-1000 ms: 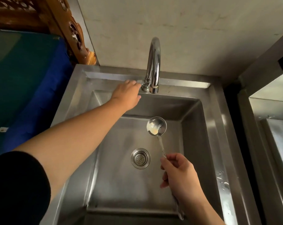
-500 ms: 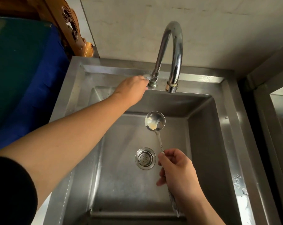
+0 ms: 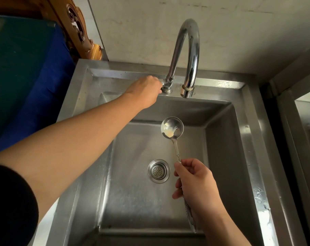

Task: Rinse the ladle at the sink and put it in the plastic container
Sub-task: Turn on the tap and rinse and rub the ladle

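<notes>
One ladle [image 3: 172,128] is in play, held over the basin of the steel sink [image 3: 248,139] with its round bowl facing up and a pale yellowish smear lying in the lower part of that bowl. Its thin handle runs down and toward the camera, passing through the right hand [image 3: 197,185], and the patterned end of the handle sticks out below the palm. That hand is closed around the handle, fingers curled over it and the thumb pressed near the top of the grip. The ladle's bowl hangs in the air above the sink floor, nearer the back wall of the basin than the front, and a little to the left of the spout's mouth as seen from the head camera.

Just left of the right hand, set into the basin floor, is the round drain strainer [image 3: 158,171]. The basin looks dry apart from faint streaks, and water drops sit on the sink's right rim.

At the back ledge stands the curved chrome faucet [image 3: 188,55], its spout arching up and down again over the basin, with no water seen coming from it. The left hand [image 3: 145,90] reaches across to the faucet's base and is wrapped on the valve handle there, which the fingers hide. A dark sleeve [image 3: 10,206] covers the upper left arm.

To the left of the sink lies a blue and green surface [image 3: 22,68], with carved wood [image 3: 78,31] behind it against the plain wall [image 3: 239,29].
</notes>
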Available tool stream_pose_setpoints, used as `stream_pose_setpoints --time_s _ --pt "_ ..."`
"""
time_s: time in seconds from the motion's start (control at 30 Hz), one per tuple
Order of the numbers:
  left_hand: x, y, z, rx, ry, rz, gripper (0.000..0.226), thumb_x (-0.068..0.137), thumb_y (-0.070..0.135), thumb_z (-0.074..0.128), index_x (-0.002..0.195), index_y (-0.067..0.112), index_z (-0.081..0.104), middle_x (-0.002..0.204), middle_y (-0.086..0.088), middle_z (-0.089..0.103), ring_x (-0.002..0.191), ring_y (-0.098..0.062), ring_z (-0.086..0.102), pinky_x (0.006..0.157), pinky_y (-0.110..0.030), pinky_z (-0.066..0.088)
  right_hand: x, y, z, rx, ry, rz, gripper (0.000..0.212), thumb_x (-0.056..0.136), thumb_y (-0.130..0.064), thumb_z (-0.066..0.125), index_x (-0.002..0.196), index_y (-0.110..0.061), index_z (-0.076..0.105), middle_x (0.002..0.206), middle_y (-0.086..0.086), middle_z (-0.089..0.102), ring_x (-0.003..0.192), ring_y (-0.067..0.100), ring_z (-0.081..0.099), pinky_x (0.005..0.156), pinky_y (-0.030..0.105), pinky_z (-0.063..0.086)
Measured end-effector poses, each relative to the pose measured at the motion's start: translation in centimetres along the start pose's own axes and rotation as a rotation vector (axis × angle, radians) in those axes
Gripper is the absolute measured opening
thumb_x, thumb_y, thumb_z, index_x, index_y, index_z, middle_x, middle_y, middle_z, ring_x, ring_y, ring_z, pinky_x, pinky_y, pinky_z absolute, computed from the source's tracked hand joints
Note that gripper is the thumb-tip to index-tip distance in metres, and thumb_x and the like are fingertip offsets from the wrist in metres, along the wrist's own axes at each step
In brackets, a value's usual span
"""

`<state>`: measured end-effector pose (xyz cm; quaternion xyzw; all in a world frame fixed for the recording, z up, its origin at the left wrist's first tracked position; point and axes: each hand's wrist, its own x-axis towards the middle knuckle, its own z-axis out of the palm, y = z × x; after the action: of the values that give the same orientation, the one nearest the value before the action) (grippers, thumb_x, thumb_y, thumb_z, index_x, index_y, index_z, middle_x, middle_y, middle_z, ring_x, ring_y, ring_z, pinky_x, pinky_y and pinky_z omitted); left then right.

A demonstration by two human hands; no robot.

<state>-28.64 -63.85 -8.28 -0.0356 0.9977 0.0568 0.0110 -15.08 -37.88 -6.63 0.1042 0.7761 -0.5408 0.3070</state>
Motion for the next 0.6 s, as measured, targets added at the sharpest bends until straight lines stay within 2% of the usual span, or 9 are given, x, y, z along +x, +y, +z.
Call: stream_pose_setpoints --time_s 0.13,0.43,0.6 --pt "0.2 -0.1 -0.4 0.016 -0.019 -0.005 0.027 0.102 0.021 0.051 0.097 0.000 0.067 0.095 -0.016 0.063 0.085 -0.038 0.062 0.064 -0.039 0.043 -0.2 -0.1 -0.3 0.006 0.000 -0.001 0.008 0.093 -0.017 0.064 0.089 -0.013 0.070 0.056 -0.005 0.067 0.037 0.014 0.058 0.039 0.026 0.051" --pt "0.5 0.0 -1.5 -0.029 -0.064 -0.012 0.025 0.101 0.019 0.053 0.093 0.001 0.067 0.094 -0.020 0.065 0.086 -0.038 0.061 0.073 -0.042 0.051 -0.1 -0.2 -0.7 -0.007 0.020 -0.001 0.009 0.094 -0.019 0.064 0.090 -0.013 0.070 0.054 -0.005 0.067 0.035 0.014 0.058 0.040 0.026 0.051" --pt "0.6 0.0 -1.9 -0.059 -0.073 -0.037 0.025 0.101 0.017 0.053 0.090 0.001 0.069 0.086 -0.019 0.064 0.075 -0.032 0.055 0.063 -0.036 0.042 -0.1 -0.3 -0.8 -0.006 0.017 0.000 0.010 0.094 -0.019 0.064 0.089 -0.013 0.070 0.052 -0.005 0.065 0.034 0.016 0.059 0.040 0.026 0.052"
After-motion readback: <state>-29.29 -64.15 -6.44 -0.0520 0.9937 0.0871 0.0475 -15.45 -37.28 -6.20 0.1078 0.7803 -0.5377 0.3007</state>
